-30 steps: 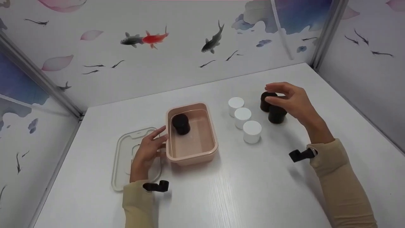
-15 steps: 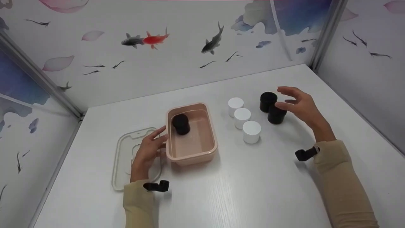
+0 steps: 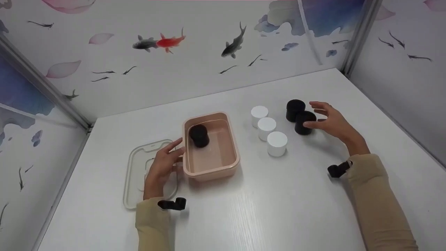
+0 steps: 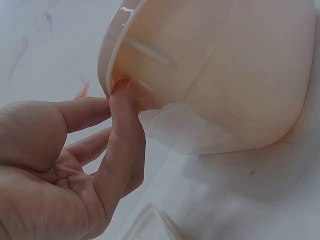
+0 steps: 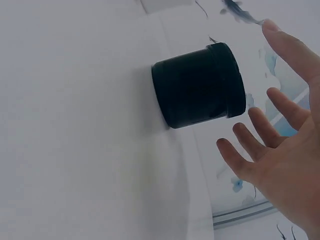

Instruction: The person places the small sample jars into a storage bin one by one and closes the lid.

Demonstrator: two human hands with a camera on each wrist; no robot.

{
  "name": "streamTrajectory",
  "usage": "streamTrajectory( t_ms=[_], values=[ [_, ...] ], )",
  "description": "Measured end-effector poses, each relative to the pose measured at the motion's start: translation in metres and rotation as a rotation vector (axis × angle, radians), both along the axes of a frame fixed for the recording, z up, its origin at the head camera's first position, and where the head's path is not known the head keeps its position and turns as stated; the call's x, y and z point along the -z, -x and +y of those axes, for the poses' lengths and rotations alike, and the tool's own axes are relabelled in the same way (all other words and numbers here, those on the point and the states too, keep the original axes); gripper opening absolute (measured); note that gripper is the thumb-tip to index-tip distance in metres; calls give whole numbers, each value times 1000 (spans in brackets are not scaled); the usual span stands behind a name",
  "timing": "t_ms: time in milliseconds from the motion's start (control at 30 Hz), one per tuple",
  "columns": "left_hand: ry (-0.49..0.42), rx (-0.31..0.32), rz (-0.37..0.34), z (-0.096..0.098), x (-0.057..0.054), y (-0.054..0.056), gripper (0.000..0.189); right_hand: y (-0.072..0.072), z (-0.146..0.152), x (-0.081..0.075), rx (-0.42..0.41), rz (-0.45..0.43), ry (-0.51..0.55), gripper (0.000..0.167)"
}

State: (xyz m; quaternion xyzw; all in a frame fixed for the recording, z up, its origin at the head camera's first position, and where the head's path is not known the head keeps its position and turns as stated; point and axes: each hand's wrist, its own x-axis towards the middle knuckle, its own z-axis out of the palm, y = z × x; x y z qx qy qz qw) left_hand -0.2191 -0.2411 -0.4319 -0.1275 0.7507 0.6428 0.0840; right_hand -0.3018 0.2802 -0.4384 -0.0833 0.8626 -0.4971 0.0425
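Note:
My left hand (image 3: 163, 165) rests its fingertips against the outer left wall of a pink plastic box (image 3: 211, 171), just under the rim (image 4: 104, 62). No finger shows inside the box. A black lidded jar (image 3: 199, 135) stands inside, near the box's left wall. At the right, my right hand (image 3: 337, 123) spreads its fingers and thumb beside the nearer of two black jars (image 3: 304, 127). In the right wrist view a gap separates this black jar (image 5: 197, 87) from the fingers. The farther black jar (image 3: 295, 109) stands right behind it.
Three white lidded jars (image 3: 277, 144) stand in a slanting row between the box and the black jars. Partly beneath the left hand lies a pale box lid (image 3: 132, 188). Printed wall panels (image 3: 202, 76) border the white table.
My right hand has shifted right, off the black jars' tops, and dropped to the nearer one's right side. The left hand and the box have stayed put.

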Motion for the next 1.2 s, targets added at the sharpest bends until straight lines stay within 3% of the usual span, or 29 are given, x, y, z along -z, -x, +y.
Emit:
streamTrajectory(
  t_ms=[200, 467, 667, 1200],
  values=[
    [18, -2, -3, -3, -2, -3, 49, 3, -4, 7, -39, -59, 7, 95],
    [20, 12, -2, -4, -2, -4, 49, 6, -8, 15, -15, -147, 6, 102],
    [31, 9, 0, -3, -1, -3, 50, 9, -8, 19, -10, -164, 15, 98],
    [36, 21, 2, 0, -1, -1, 49, 9, -10, 8, 7, -171, -25, 89]
  ],
)
